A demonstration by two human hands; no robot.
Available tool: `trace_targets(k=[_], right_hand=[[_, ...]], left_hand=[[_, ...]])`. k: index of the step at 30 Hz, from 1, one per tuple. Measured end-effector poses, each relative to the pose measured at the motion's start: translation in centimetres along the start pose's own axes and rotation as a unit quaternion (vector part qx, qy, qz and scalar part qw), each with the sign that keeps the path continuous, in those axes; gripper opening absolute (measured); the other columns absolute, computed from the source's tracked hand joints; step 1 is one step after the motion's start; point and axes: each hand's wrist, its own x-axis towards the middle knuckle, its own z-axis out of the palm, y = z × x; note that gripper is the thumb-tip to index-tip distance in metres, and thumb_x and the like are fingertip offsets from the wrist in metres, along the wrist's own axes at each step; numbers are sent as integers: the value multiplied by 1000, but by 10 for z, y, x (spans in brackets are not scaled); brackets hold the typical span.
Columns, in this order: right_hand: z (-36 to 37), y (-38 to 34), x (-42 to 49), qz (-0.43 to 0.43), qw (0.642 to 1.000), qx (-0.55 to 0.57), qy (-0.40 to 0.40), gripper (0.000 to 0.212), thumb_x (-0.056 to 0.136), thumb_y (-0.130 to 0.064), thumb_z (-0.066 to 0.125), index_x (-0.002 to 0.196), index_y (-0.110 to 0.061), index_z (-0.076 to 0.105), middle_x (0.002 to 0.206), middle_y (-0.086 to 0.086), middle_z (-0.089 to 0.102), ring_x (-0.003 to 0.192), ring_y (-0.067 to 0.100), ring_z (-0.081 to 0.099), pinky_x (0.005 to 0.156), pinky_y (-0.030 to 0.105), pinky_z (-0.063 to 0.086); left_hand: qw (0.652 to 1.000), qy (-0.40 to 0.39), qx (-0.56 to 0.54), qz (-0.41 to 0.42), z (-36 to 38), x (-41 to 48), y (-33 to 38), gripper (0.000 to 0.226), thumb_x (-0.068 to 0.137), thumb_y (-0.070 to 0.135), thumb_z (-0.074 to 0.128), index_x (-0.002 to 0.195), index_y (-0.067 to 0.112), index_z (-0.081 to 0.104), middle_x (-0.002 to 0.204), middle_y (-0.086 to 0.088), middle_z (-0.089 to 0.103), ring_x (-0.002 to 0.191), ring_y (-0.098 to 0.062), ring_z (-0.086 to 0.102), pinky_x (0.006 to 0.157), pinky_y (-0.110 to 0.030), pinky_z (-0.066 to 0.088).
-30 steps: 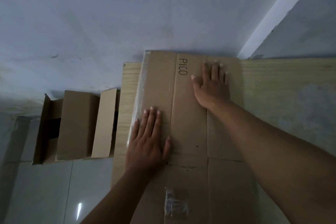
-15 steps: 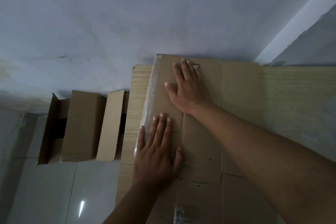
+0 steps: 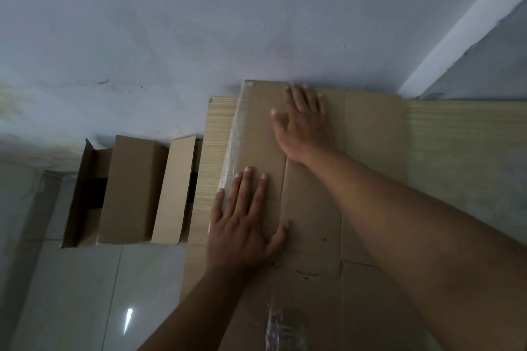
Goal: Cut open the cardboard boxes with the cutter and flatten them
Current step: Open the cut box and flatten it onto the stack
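Observation:
A flattened brown cardboard box (image 3: 370, 157) lies spread over the wooden table (image 3: 462, 145), its far edge against the wall. Clear tape runs along its left edge. My left hand (image 3: 242, 225) presses flat on the near-left part of the cardboard, fingers straight and spread. My right hand (image 3: 305, 125) presses flat on the far part near the wall, fingers straight, the forearm crossing the cardboard from the lower right. No cutter is in view.
An open cardboard box (image 3: 125, 194) with raised flaps stands on the tiled floor (image 3: 71, 293) left of the table, against the pale wall (image 3: 228, 23). Crumpled clear tape (image 3: 282, 325) sticks to the cardboard near the bottom edge.
My right hand has slid leftward across the far part of the cardboard, covering the written letters. My left hand has stayed pressed on the near-left part. The view shifted slightly.

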Motion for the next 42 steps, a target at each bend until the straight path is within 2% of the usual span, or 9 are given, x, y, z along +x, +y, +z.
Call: trace_targets(k=[6,14,17,22,27,32,36,40,42], right_hand=[[-5,63,-86,127,991,-23,20,75,99,-57,14,160,-14,10,168,13,5,155,27,0,125,50,3],[21,-10,-227,48,999,5,14,60,103,-45,32,159,-22,26,166,15,13,154,34,6,124,51,10],[20,7,-245,-3,1000,-11,2,55,104,-42,31,158,-30,28,167,9,16,154,29,10,122,53,16],[13,49,-289,121,991,-54,20,55,104,-45,22,159,-36,20,167,7,16,154,30,13,122,53,15],[12,44,-290,132,989,-57,22,56,104,-47,22,158,-34,21,166,12,17,152,34,15,122,54,13],[18,43,-316,254,964,-6,82,64,99,-51,35,152,-16,36,152,33,30,139,47,31,117,54,22],[15,35,-335,292,945,79,124,70,94,-48,51,148,-5,39,149,29,37,136,45,36,113,52,29],[-4,42,-324,363,897,199,156,76,87,-36,70,148,-4,37,139,26,43,128,44,40,108,49,32],[-16,51,-317,387,876,240,160,72,91,-33,68,149,-5,37,137,27,41,124,44,44,106,44,34]], left_hand=[[1000,-8,-8,-1,-4,-1,1,89,96,78,21,165,29,-6,173,-1,-12,159,-18,-12,129,-48,5],[1000,10,-12,-2,0,-3,1,85,99,75,25,165,30,-5,173,-1,-13,158,-17,-15,129,-48,4],[1000,6,-9,-12,0,-1,3,84,98,74,21,165,31,-3,173,-3,-10,159,-18,-13,129,-48,3],[999,-3,-39,-4,2,-34,-4,76,102,66,10,166,27,-4,173,-3,-12,159,-18,-15,129,-48,5],[996,-1,-67,-51,14,-139,-15,80,103,62,17,165,19,-9,172,-5,-16,158,-18,-16,130,-45,2],[992,14,-85,-96,26,-192,-11,87,101,65,26,166,14,-2,173,-8,-3,160,-20,-8,129,-43,6],[979,24,-149,-135,18,-190,-4,91,95,66,37,166,18,5,173,-4,8,160,-17,1,129,-43,13],[940,49,-261,-213,-9,-166,4,92,93,51,65,164,19,15,160,-9,39,147,-27,38,118,-50,37],[931,54,-282,-224,-25,-141,2,92,95,51,64,164,21,10,146,-14,54,131,-32,55,107,-53,49]])
